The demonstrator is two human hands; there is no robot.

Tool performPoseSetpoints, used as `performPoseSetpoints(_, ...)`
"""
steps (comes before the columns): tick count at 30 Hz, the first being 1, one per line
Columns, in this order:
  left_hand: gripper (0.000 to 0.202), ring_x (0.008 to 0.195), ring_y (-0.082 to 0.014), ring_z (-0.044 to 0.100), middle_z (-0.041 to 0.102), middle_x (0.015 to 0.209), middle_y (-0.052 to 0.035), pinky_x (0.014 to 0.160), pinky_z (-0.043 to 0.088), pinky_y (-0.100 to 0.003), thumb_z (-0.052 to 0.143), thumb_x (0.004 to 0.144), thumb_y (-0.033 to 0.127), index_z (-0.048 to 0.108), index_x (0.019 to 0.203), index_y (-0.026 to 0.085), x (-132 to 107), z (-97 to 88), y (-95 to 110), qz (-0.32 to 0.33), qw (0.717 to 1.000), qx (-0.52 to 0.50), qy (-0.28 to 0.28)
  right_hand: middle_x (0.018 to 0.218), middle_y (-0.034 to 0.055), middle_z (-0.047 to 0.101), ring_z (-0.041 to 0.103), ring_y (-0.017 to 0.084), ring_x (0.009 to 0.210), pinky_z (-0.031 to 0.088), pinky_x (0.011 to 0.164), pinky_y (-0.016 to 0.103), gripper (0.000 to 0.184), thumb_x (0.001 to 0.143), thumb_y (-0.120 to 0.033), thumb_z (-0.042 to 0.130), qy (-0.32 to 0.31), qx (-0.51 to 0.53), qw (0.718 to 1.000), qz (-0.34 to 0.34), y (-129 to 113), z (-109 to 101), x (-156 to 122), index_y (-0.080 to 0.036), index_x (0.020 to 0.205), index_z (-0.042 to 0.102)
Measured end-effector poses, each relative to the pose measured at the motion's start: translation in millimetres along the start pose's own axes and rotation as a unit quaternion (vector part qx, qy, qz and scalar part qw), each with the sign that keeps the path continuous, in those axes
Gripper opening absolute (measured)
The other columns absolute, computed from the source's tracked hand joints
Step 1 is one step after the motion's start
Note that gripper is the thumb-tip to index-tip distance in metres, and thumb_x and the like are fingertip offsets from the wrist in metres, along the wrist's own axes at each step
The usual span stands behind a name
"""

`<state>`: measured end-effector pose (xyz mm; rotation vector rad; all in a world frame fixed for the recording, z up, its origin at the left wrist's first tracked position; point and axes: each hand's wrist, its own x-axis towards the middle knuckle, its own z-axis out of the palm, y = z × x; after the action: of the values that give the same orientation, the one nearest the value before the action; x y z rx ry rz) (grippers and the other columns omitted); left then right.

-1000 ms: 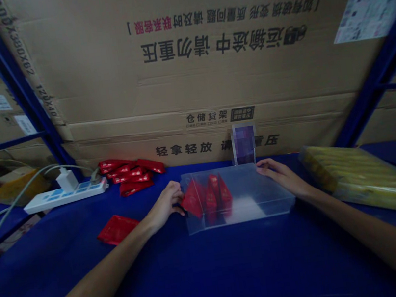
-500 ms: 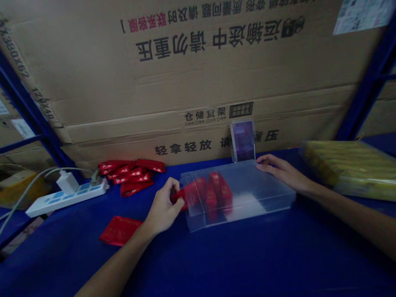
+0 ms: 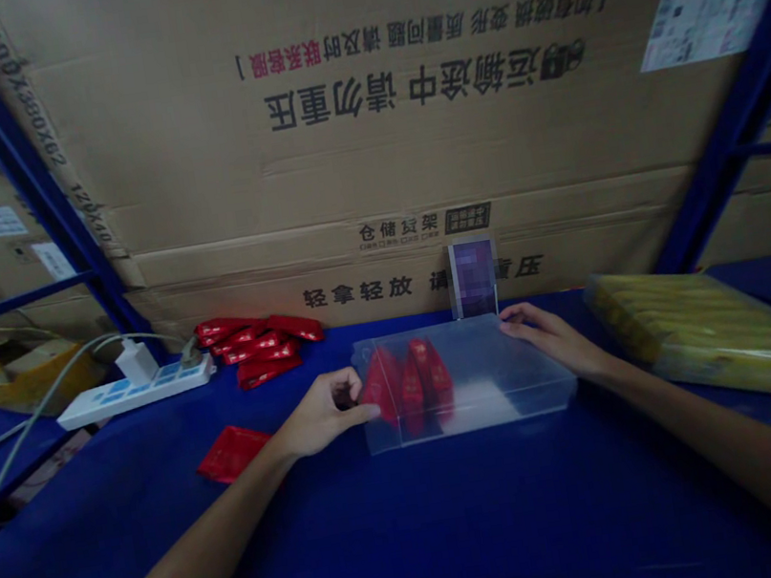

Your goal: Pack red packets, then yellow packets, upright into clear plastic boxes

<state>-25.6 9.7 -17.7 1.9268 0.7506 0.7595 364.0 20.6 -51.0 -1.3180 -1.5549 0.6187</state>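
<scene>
My left hand (image 3: 324,414) sits at the left end of a transparent plastic box (image 3: 467,378), its fingertips against the box wall next to a red packet (image 3: 384,388). That packet stands inside the box with a few similar red foil packets (image 3: 426,381), leaning together. My right hand (image 3: 548,338) rests flat on the box's back right corner and holds nothing. Both hands are on the box, and neither grips a packet.
A loose pile of red packets (image 3: 256,347) lies behind my left hand, and a flat red packet (image 3: 232,453) lies nearer. A power strip (image 3: 132,392) with a plugged-in charger stands at left. A yellow wrapped package (image 3: 712,342) lies right. A pixelated upright object (image 3: 476,277) stands behind the box.
My left hand has let go of the red packet it pinched at the box's left end. That packet now sits inside the box, and the hand has slid slightly lower and rightward.
</scene>
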Motion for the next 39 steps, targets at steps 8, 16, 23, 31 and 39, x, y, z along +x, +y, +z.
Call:
performPoseSetpoints(8, 0.037, 0.077, -0.0140, 0.055, 0.060, 0.084, -0.0028, 0.069, 0.040, -0.026, 0.069, 0.075, 0.023, 0.032, 0.070, 0.019, 3.4, 3.4, 1.0, 0.023, 0.997, -0.026, 0.075, 0.083, 0.0014, 0.062, 0.061, 0.021, 0.075, 0.050, 0.062, 0.034, 0.032, 0.079, -0.053, 0.061, -0.005, -0.002, 1.000, 0.003, -0.2, -1.0, 0.2, -0.028, 0.099, 0.060)
performPoseSetpoints(16, 0.043, 0.082, -0.0146, 0.063, 0.062, 0.092, -0.0017, 0.075, 0.046, -0.028, 0.073, 0.071, 0.016, 0.031, 0.077, 0.020, 6.4, 6.7, -1.2, -0.012, 0.980, -0.172, 0.101, 0.082, 0.0002, 0.062, 0.060, 0.020, 0.074, 0.049, 0.066, 0.034, 0.030, 0.079, -0.052, 0.061, 0.000, 0.001, 1.000, -0.002, -1.2, -1.0, -0.9, -0.028, 0.098, 0.060)
performPoseSetpoints(23, 0.035, 0.103, -0.0279, 0.066, 0.058, 0.087, 0.0005, 0.091, 0.048, -0.043, 0.063, 0.072, 0.010, 0.032, 0.083, 0.021, 6.0, 18.0, 13.3, -0.109, 0.898, -0.415, 0.093, 0.083, 0.0006, 0.060, 0.059, 0.020, 0.077, 0.049, 0.067, 0.034, 0.030, 0.080, -0.051, 0.061, -0.002, -0.006, 1.000, -0.003, -2.6, -1.3, -2.1, -0.027, 0.098, 0.060)
performPoseSetpoints(31, 0.023, 0.077, -0.0215, 0.067, 0.058, 0.086, -0.0004, 0.076, 0.052, -0.040, 0.058, 0.080, 0.030, 0.039, 0.091, 0.022, 1.1, -5.9, 25.3, -0.099, 0.970, -0.180, 0.133, 0.084, 0.0010, 0.061, 0.060, 0.021, 0.075, 0.050, 0.063, 0.034, 0.032, 0.079, -0.054, 0.060, -0.005, -0.011, 1.000, 0.002, -0.4, -2.5, -1.4, -0.028, 0.100, 0.061)
performPoseSetpoints(39, 0.054, 0.114, -0.0302, 0.053, 0.061, 0.123, -0.0053, 0.101, 0.036, -0.042, 0.073, 0.064, 0.018, 0.063, 0.117, 0.026, -97.2, -104.1, 53.0, -0.125, 0.936, 0.327, -0.026, 0.090, 0.0027, 0.063, 0.061, 0.024, 0.080, 0.050, 0.067, 0.036, 0.033, 0.078, -0.055, 0.061, -0.001, -0.023, 1.000, 0.010, 4.5, -2.1, 0.1, -0.030, 0.100, 0.061)
